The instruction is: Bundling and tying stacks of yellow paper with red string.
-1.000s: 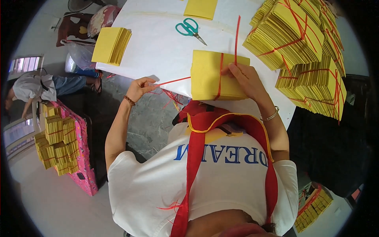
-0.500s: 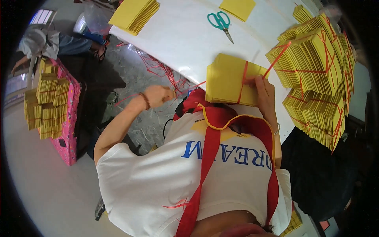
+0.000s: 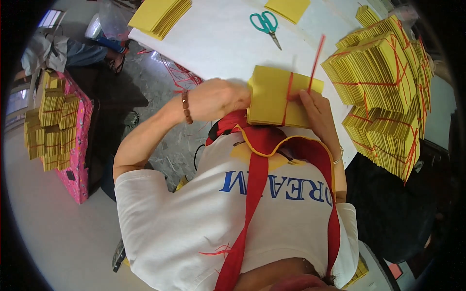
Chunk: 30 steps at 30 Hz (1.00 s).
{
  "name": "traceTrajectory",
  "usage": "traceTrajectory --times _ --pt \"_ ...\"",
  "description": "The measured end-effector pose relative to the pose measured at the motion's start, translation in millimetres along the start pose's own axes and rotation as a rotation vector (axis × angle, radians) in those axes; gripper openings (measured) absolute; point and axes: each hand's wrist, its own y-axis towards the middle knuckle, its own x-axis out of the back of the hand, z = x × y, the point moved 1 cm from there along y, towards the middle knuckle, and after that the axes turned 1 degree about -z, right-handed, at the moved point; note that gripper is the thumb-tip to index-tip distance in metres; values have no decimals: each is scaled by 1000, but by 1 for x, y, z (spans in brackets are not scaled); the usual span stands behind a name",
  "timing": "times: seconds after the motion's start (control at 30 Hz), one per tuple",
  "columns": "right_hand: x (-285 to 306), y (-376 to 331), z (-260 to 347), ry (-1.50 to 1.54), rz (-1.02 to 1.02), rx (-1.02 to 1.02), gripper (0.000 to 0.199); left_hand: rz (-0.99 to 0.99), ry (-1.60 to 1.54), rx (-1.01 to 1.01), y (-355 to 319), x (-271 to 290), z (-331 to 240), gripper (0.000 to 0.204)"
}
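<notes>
A stack of yellow folded paper or envelopes (image 3: 267, 92) lies at the table's near edge, with a red string (image 3: 288, 97) wrapped across it. My right hand (image 3: 318, 111) is closed at the stack's right side, thumb and fingers pinching the string on top. A loose string end rises from those fingers, slightly blurred. Against the stack's left edge, my left hand (image 3: 221, 99) is curled up, a brown bead bracelet on its wrist. Whatever its fingers grip is hidden from view.
Green-handled scissors (image 3: 266, 23) lie on the white table (image 3: 218, 39) beyond the stack. Tied yellow bundles (image 3: 374, 72) pile up at right. More yellow stacks (image 3: 160, 17) sit at the far edge. Red strings (image 3: 179, 72) hang off the table's left side. Another person (image 3: 63, 53) is at far left.
My left hand has swung right, from open space beside the table to the stack's left edge. The string end above my right hand now stands more upright. My right hand stays on the stack.
</notes>
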Motion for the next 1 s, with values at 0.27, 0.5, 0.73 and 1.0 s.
traceTrajectory --times 0.27,0.5,0.73,1.0 --pt "16 2 7 73 107 36 35 -128 97 -190 77 -8 -23 10" --pt "40 11 -2 45 -27 -3 39 -92 52 -82 121 -1 -16 12" --pt "45 23 -18 17 -49 -127 42 -104 0 -190 154 -16 -14 20" --pt "37 32 -21 -7 -167 -66 36 -30 194 -215 161 4 -30 21"
